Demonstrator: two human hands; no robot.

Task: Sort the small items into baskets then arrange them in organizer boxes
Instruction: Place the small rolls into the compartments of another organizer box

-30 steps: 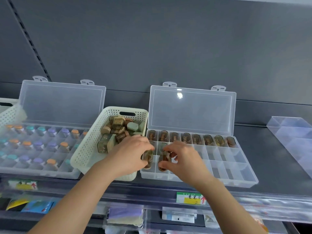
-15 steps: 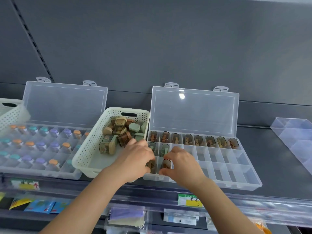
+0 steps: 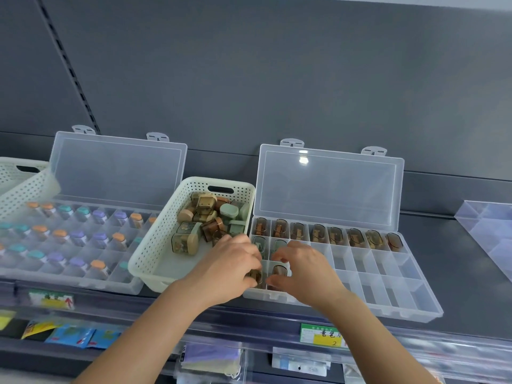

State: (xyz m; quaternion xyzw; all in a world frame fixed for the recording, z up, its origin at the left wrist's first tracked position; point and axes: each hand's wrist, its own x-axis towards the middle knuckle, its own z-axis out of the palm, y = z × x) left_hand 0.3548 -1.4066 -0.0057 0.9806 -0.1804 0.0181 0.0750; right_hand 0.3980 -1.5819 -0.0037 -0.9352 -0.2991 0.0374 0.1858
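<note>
Stands at a grey shelf (image 3: pixel 457 273) with both forearms stretched over its front edge. Grips with the left hand (image 3: pixel 230 261) a brown capsule (image 3: pixel 255 275) sitting in the nearest left-hand compartment of the right organizer box (image 3: pixel 388 286), fingers curled down over it. Curls the right hand (image 3: pixel 304 275) round a second capsule (image 3: pixel 279 273) in the compartment just beside, thumb at its near side and forefinger bent above its top. Holds the two hands close together, knuckles nearly touching.

Sees the lid (image 3: pixel 329 187) of this box standing open against the back wall, a back row of capsules (image 3: pixel 318 232), eight in all, one per compartment, and two pale green pieces (image 3: pixel 278 245) at the left end of the middle row, partly hidden behind the fingers.

Finds a cream basket (image 3: pixel 155 250) touching the box on its left, with loose small items (image 3: pixel 205 217), brown, beige and green, heaped toward its far end. Notes farther left a second organizer box (image 3: pixel 83 278), lid up, filled with tiny bottles (image 3: pixel 59 234) capped orange, teal and purple, and another basket (image 3: pixel 25 178) tilted over its far corner. Spots a clear divider tray (image 3: pixel 487 228) at the right edge, a green and yellow price label (image 3: pixel 322 333) on the shelf front, and packets (image 3: pixel 72 335) below.
</note>
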